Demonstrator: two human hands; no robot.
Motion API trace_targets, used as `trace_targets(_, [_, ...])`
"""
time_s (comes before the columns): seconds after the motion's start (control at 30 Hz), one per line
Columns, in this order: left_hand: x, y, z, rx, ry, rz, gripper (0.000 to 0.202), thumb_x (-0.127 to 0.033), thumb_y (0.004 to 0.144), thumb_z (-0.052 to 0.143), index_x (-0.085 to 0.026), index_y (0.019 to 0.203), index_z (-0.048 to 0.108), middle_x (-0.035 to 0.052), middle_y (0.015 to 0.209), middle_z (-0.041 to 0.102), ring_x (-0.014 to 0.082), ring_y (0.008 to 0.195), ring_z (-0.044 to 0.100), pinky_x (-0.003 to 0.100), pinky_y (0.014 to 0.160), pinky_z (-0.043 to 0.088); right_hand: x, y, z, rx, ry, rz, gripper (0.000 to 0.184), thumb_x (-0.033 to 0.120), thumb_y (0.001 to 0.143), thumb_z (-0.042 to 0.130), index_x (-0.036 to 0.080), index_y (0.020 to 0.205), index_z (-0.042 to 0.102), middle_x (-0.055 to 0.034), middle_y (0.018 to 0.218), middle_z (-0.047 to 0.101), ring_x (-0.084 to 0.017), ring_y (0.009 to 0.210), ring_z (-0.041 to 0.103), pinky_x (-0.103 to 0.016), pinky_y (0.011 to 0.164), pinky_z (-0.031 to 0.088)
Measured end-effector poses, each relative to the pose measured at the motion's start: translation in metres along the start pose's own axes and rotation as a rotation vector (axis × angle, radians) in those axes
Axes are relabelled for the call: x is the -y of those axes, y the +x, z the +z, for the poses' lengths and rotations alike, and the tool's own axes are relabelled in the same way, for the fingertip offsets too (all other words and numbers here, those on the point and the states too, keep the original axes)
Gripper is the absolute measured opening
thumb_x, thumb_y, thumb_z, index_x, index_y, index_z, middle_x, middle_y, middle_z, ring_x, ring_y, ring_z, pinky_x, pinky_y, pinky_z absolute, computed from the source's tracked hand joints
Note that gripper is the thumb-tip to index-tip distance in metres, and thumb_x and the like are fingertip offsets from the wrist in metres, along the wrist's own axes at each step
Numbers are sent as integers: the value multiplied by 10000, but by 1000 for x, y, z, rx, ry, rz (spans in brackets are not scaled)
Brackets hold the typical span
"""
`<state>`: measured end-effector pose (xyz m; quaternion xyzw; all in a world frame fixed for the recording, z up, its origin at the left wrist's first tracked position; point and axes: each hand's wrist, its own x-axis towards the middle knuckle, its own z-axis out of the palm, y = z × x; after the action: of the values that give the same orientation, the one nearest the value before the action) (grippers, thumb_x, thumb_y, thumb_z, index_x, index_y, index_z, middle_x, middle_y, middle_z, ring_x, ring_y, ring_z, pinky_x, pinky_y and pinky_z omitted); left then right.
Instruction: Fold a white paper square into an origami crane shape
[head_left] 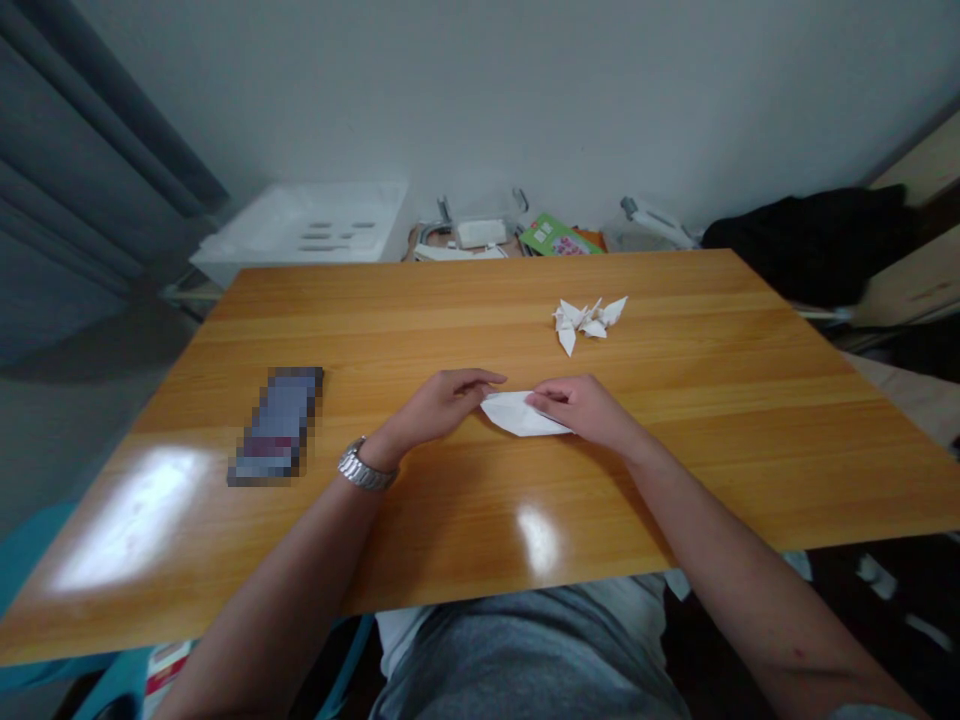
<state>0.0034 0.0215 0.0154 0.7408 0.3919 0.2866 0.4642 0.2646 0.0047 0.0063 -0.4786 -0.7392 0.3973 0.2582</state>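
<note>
Paper (pixel 519 414) folded to a point lies pinched between left hand (pixel 441 405) and right hand (pixel 586 408), pressed to the bench (pixel 712 440) to hold its crease, near an origami crane (pixel 589 318).

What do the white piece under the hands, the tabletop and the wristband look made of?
White piece: thin matte paper, judging by its sharp creases. Tabletop: wood or wood-look laminate, glossy, with grain lines and glare patches. Wristband on the left hand: probably metal, silvery and linked.
</note>
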Motion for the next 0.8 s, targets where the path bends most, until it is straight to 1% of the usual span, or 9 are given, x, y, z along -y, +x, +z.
trace_targets(0.03, [-2, 0, 2, -15, 39, -3, 362, -425, 984, 582, -173, 1191, 739, 88, 1191, 756, 208, 1068, 701, 303, 941, 548, 0, 0, 1, 8, -12, -1, 436, 545, 950, 583, 161, 905, 783, -35, 819, 750, -198, 737, 631, -276, 654, 433])
trace_targets(0.13, [-9, -2, 10, 0, 90, -7, 390, -478, 1003, 546, -171, 1137, 745, 84, 1118, 774, 198, 975, 717, 270, 852, 547, 3, 0, 5, 48, -39, 8, 432, 533, 953, 583, 158, 932, 797, -46, 838, 767, -198, 729, 638, -274, 639, 426])
trace_targets(0.2, [-11, -3, 14, 17, 153, 19, 358, -489, 971, 606, -188, 1093, 757, 70, 1077, 780, 196, 951, 716, 259, 828, 535, 6, 0, 8, 76, -55, 5, 450, 540, 960, 573, 155, 927, 802, -46, 819, 764, -192, 710, 631, -270, 620, 413])
trace_targets(0.3, [-10, -3, 17, 39, 211, 6, 303, -460, 961, 632, -190, 993, 766, 50, 956, 784, 172, 835, 708, 235, 724, 504, 8, 0, 11, 90, -57, 0, 478, 562, 962, 567, 150, 910, 805, -37, 784, 749, -181, 681, 617, -263, 596, 393])
trace_targets(0.37, [-9, -3, 17, 30, 234, -4, 293, -441, 969, 624, -184, 949, 764, 41, 891, 777, 158, 772, 689, 227, 672, 475, 8, 0, 10, 83, -45, 12, 483, 564, 958, 573, 145, 886, 801, -36, 771, 745, -179, 672, 614, -262, 586, 388])
trace_targets(0.5, [-8, -2, 16, -35, 246, 7, 254, -394, 972, 618, -184, 955, 760, 33, 884, 770, 150, 760, 670, 228, 667, 455, 4, 0, 6, 45, -5, 32, 409, 517, 940, 620, 154, 890, 801, -51, 834, 778, -208, 736, 663, -280, 638, 436])
trace_targets(0.63, [-10, -2, 16, -48, 210, 10, 247, -375, 981, 599, -177, 967, 746, 28, 879, 762, 145, 749, 657, 228, 662, 452, 2, 1, 2, 38, 17, 18, 352, 477, 943, 628, 173, 933, 807, -60, 910, 801, -232, 809, 700, -304, 713, 478])
trace_targets(0.8, [-8, -1, 11, -84, 196, -3, 254, -394, 972, 609, -177, 963, 742, 35, 883, 762, 148, 755, 660, 232, 672, 468, -5, 1, -2, 7, 44, 20, 330, 481, 928, 650, 191, 927, 808, -63, 923, 804, -235, 824, 709, -306, 714, 504])
